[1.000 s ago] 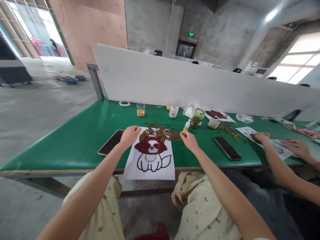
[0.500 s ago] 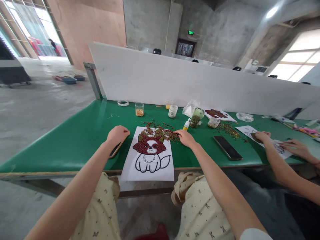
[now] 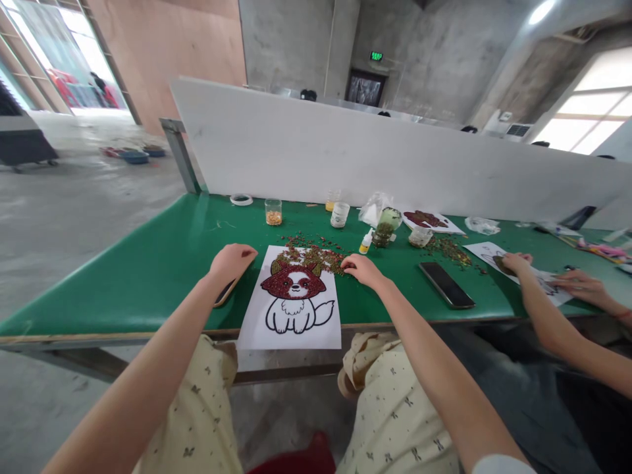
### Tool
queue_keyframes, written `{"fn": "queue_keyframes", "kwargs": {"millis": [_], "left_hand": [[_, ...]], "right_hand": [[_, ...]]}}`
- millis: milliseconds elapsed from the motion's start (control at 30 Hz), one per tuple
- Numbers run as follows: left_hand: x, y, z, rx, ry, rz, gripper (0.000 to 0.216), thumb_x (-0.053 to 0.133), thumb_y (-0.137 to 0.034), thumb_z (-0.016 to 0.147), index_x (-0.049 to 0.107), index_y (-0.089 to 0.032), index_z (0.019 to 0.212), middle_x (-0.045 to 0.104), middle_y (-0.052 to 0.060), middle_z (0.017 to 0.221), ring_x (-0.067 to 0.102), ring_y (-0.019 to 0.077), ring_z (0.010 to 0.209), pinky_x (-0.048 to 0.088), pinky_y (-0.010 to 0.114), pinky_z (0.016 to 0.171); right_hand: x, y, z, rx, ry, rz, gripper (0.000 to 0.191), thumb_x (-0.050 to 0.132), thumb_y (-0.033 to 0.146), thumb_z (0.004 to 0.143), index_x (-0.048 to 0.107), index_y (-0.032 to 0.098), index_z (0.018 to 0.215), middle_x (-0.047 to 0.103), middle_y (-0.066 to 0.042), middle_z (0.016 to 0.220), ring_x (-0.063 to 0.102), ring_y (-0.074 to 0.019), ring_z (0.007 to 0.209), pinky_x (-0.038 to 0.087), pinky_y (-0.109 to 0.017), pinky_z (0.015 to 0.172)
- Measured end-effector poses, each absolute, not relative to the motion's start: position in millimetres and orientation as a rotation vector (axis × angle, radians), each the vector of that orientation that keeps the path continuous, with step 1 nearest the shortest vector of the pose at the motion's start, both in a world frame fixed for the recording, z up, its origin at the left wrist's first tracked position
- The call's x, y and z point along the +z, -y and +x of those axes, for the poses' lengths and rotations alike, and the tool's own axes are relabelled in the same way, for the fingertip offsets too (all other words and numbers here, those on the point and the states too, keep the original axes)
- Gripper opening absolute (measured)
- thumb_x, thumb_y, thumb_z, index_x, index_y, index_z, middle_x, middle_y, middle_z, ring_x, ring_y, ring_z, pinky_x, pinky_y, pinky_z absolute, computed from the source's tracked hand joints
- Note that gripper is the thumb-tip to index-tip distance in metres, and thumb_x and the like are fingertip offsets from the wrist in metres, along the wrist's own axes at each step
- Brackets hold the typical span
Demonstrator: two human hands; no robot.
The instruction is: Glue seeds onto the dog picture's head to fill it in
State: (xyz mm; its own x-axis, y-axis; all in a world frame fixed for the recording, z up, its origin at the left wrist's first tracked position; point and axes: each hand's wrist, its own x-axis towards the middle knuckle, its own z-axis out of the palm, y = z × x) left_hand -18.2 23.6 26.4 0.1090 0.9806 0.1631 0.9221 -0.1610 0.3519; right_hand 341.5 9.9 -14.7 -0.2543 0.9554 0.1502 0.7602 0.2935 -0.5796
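Left hand (image 3: 232,260): palm down, fingers loosely curled, resting on the far end of a phone (image 3: 223,295) that lies on the green desk (image 3: 148,276) just left of the paper sheet (image 3: 301,329). Most of the phone is hidden under the hand and wrist. Whether the hand grips it or only rests on it cannot be told.

Right hand (image 3: 360,268): palm down, fingers bent together, with the tips at the right edge of the loose beans (image 3: 316,253) scattered along the far edge of the sheet. Whether a bean is pinched between the fingers cannot be told.

The sheet lies between the two hands and overhangs the near desk edge. It carries a dog outline (image 3: 295,299) whose head is filled with red beans and whose body is blank.

Right of the right hand are a small glue bottle (image 3: 366,241) and a second phone (image 3: 446,284). At far left stands a cup (image 3: 273,212) of yellow grains. A co-worker's hands (image 3: 516,263) rest on another sheet at the right.
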Motion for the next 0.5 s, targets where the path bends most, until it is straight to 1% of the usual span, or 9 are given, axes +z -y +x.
{"fn": "queue_keyframes", "kwargs": {"millis": [100, 167, 267, 333, 400, 500], "left_hand": [[27.8, -22.4, -15.8, 0.486, -1.940, 2.211, 0.036, 0.044, -0.033, 0.078, 0.071, -0.018, 0.095, 0.071, 0.006, 0.093, 0.063, 0.0222, 0.084, 0.043, 0.025, 0.065], [28.6, -22.2, -15.3, 0.452, -1.942, 2.215, 0.036, 0.043, -0.033, 0.078, 0.071, -0.018, 0.095, 0.071, 0.006, 0.094, 0.063, 0.0222, 0.084, 0.043, 0.025, 0.064], [28.5, -23.0, -15.5, 0.428, -1.922, 2.234, 0.036, 0.043, -0.034, 0.079, 0.071, -0.018, 0.095, 0.071, 0.005, 0.095, 0.063, 0.0221, 0.086, 0.043, 0.024, 0.066], [27.9, -23.9, -15.6, 0.420, -1.921, 2.238, 0.036, 0.043, -0.034, 0.079, 0.071, -0.018, 0.094, 0.071, 0.005, 0.095, 0.062, 0.0215, 0.086, 0.042, 0.024, 0.065], [27.3, -24.6, -15.3, 0.408, -1.924, 2.243, 0.035, 0.043, -0.034, 0.079, 0.071, -0.019, 0.094, 0.071, 0.005, 0.094, 0.062, 0.0208, 0.085, 0.041, 0.023, 0.063], [27.1, -25.0, -14.6, 0.384, -1.917, 2.250, 0.034, 0.043, -0.033, 0.078, 0.071, -0.019, 0.092, 0.071, 0.005, 0.092, 0.062, 0.0207, 0.082, 0.040, 0.023, 0.060]], "right_hand": [[-16.3, -14.6, 342.3, 0.607, 2.024, -1.504, 0.007, 0.060, 0.013, 0.073, 0.065, 0.017, 0.074, 0.063, -0.003, 0.074, 0.056, -0.0143, 0.067, 0.044, -0.028, 0.069], [-16.4, -17.4, 343.7, 0.653, 1.959, -1.479, 0.006, 0.058, 0.016, 0.075, 0.064, 0.017, 0.076, 0.064, -0.002, 0.073, 0.058, -0.0144, 0.067, 0.045, -0.028, 0.068], [-15.3, -20.1, 346.6, 0.716, 1.854, -1.448, 0.007, 0.058, 0.018, 0.074, 0.064, 0.016, 0.077, 0.066, -0.003, 0.076, 0.060, -0.0151, 0.072, 0.047, -0.029, 0.071], [-14.6, -20.6, 348.2, 0.771, 1.792, -1.431, 0.008, 0.059, 0.020, 0.074, 0.064, 0.015, 0.079, 0.067, -0.004, 0.076, 0.061, -0.0151, 0.071, 0.049, -0.029, 0.071], [-14.6, -20.3, 348.8, 0.825, 1.734, -1.414, 0.012, 0.059, 0.023, 0.076, 0.064, 0.014, 0.083, 0.069, -0.006, 0.079, 0.063, -0.0151, 0.071, 0.051, -0.030, 0.070], [-15.6, -20.0, 348.1, 0.861, 1.660, -1.398, 0.018, 0.058, 0.028, 0.079, 0.064, 0.014, 0.090, 0.070, -0.009, 0.087, 0.065, -0.0155, 0.076, 0.053, -0.030, 0.073]]}}
